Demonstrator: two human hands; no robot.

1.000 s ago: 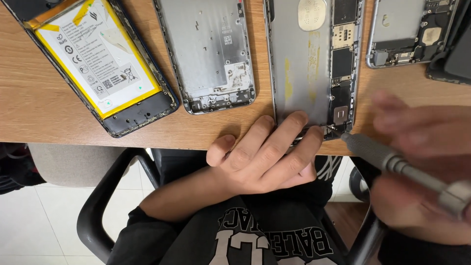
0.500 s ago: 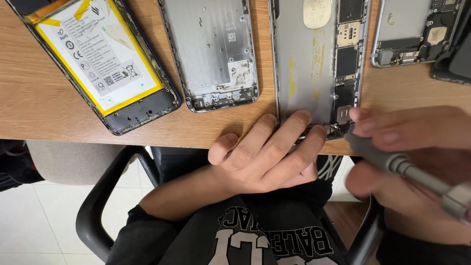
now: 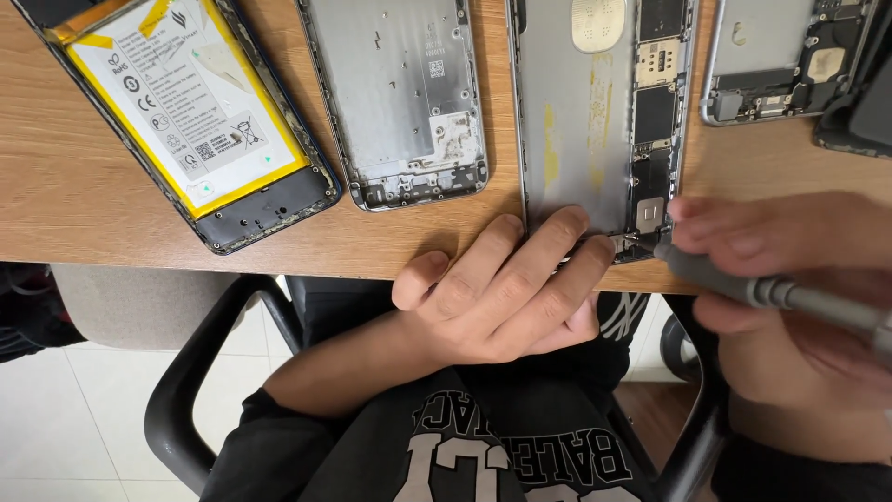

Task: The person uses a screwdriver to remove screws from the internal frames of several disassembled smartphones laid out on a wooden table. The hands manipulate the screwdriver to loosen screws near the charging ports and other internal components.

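Left hand (image 3: 506, 293) at 6 o'clock, fingers (image 3: 548, 244) extended, flat, tips pressing the near end of the open phone (image 3: 595, 121). Right hand (image 3: 790, 297) at 4 o'clock, blurred, fingers curled around a grey screwdriver (image 3: 743, 286); tip at the phone's near right corner. Phone lies at the bench (image 3: 84, 195) edge. Farther: stripped shell (image 3: 400, 93) at 12, battery phone (image 3: 186, 112) at 10, third board (image 3: 790, 56) at 2.

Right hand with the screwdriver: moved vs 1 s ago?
Yes. The right hand has come in leftward with the grey screwdriver, its tip now at the bottom corner of the opened phone; the phone itself stays put.
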